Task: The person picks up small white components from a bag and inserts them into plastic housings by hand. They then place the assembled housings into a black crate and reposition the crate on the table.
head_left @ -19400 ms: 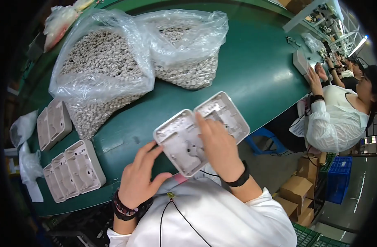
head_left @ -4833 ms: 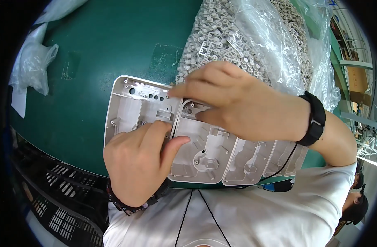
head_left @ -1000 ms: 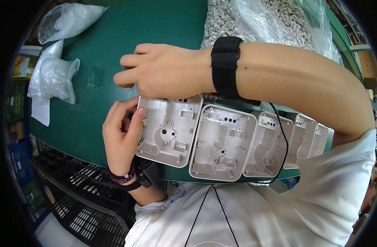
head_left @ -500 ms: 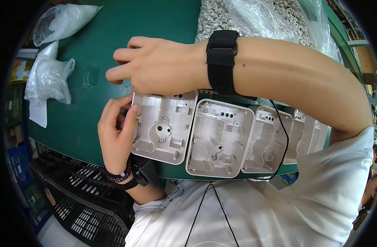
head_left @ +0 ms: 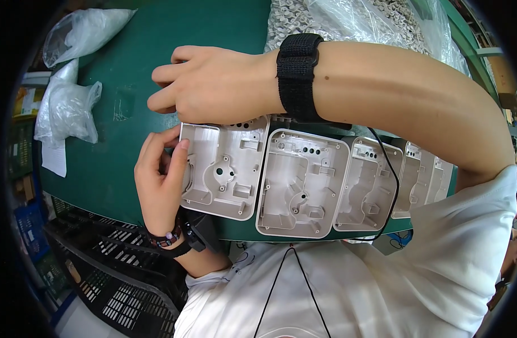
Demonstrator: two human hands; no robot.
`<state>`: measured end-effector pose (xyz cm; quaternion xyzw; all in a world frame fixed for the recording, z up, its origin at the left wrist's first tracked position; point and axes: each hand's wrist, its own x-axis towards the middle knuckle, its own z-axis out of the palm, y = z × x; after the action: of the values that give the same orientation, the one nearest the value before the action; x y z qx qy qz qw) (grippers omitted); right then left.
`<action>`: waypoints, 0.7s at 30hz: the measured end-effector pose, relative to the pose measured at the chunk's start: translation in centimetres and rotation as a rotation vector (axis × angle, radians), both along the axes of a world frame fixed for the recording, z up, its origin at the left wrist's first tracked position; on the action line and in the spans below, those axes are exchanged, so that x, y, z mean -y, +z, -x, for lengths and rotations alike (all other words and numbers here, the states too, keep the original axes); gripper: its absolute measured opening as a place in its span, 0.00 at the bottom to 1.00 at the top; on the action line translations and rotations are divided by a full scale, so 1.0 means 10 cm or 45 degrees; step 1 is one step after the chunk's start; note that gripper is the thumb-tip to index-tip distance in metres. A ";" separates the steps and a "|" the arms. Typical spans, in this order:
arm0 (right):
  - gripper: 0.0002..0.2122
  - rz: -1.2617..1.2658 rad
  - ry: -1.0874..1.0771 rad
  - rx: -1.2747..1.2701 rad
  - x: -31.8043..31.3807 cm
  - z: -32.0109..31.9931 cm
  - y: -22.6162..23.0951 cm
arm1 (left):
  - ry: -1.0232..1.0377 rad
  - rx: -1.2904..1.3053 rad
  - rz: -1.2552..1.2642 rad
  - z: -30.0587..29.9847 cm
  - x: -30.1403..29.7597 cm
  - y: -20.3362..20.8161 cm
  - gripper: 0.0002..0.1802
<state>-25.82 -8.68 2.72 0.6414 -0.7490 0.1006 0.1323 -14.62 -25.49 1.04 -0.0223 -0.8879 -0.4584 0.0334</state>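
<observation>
Several pale grey plastic housings lie open side up in a row along the near edge of the green table (head_left: 131, 62). My left hand (head_left: 160, 180) grips the left edge of the leftmost housing (head_left: 224, 169), thumb on its rim. My right hand (head_left: 213, 84), a black strap (head_left: 298, 76) on its wrist, reaches across from the right. It lies on that housing's far edge with its fingers curled past the top left corner. The second housing (head_left: 301, 183) and third housing (head_left: 365, 186) lie close beside it, and more follow under my right forearm.
A clear bag of small grey parts (head_left: 348, 19) lies at the far right of the table. Crumpled clear plastic bags (head_left: 67, 107) sit at the left edge. Black slotted crates (head_left: 100, 265) stand below the table by my left side. A thin black cable (head_left: 391, 186) crosses the third housing.
The row of housings has slid slightly left and toward me. My left hand has moved from the leftmost housing's top corner down along its left edge. My right hand has stayed over its far edge.
</observation>
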 end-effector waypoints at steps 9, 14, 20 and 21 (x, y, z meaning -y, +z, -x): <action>0.03 0.025 0.002 -0.048 -0.01 -0.02 -0.03 | -0.010 0.000 -0.010 0.00 0.01 0.00 0.10; 0.02 0.020 0.012 -0.036 -0.01 -0.01 -0.03 | -0.009 0.003 -0.038 0.00 0.00 -0.02 0.10; 0.02 0.012 -0.017 -0.090 -0.02 -0.05 0.02 | -0.015 0.000 -0.011 0.00 0.01 0.00 0.10; 0.01 0.019 -0.026 -0.088 -0.02 -0.06 0.01 | -0.013 0.003 0.002 0.00 0.01 0.00 0.10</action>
<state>-25.25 -8.47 2.81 0.6358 -0.7497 0.0826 0.1637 -14.66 -25.57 1.09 -0.0263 -0.8882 -0.4578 0.0300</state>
